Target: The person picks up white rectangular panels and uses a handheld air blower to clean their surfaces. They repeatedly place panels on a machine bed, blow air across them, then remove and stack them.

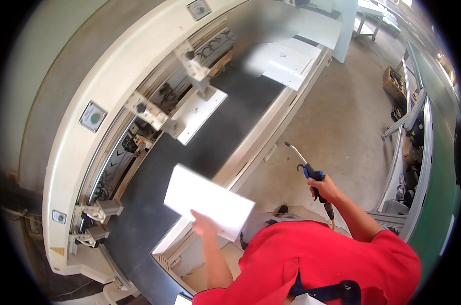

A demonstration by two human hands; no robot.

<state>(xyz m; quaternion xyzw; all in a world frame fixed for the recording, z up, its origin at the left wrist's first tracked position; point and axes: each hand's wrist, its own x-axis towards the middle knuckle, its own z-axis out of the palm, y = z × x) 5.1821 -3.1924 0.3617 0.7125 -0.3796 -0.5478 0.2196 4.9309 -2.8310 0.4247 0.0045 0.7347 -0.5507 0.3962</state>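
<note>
My left hand (204,224) grips a white rectangular panel (210,195) by its near edge; some of the fingers are out of sight. Tilted and very bright, the panel is held over the front edge of the machine's black table (144,203). In my right hand (326,189) is an air blow gun (311,175) with a black and blue body. Its bent metal nozzle points up and to the left, and a hose hangs from its lower end. Another white panel (204,114) lies on the black table, beneath two clamps of the machine.
The cream machine frame (70,168) curves along the left, with clamps (149,109) and a green button (93,118). More white panels (291,63) lie at the table's far end. On the right, a metal rack (418,162) holds tools and boxes beside a green surface (443,173).
</note>
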